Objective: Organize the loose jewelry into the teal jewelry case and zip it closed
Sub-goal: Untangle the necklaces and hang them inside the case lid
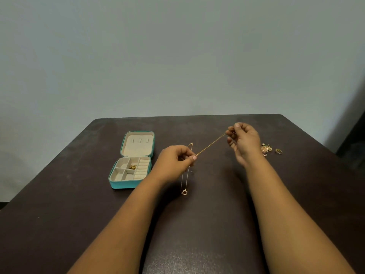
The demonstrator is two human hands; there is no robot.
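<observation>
I see both hands up over the dark table (217, 194), a thin gold chain (211, 144) pulled taut btwn them. Left hand (175, 162) pinches one end w/ thumb and forefinger, other fingers curled in. Right hand (244, 141), at about 2 o'clock from the left, pinches the far end at its fingertips; rest of its fingers loosely bent. Chain runs straight on a slant, low at the left hand, higher at the right.

Teal jewelry case (131, 161) sits open at 9 o'clock from the left hand, well apart from it, lid laid back flat at 12 o'clock of the base. Cream lining; ring rolls along the base's 3 o'clock side, small compartments beside them. One middle compartment holds a gold clump (133, 166), can't tell what pieces.

Second necklace (185, 180) lies on the table under the left hand, its ring pendant at the 6 o'clock end. Small pile of loose jewelry (266, 148) at 3 o'clock of the right hand, just beside the wrist, w/ a gold ring (278, 151) near it, further out.
</observation>
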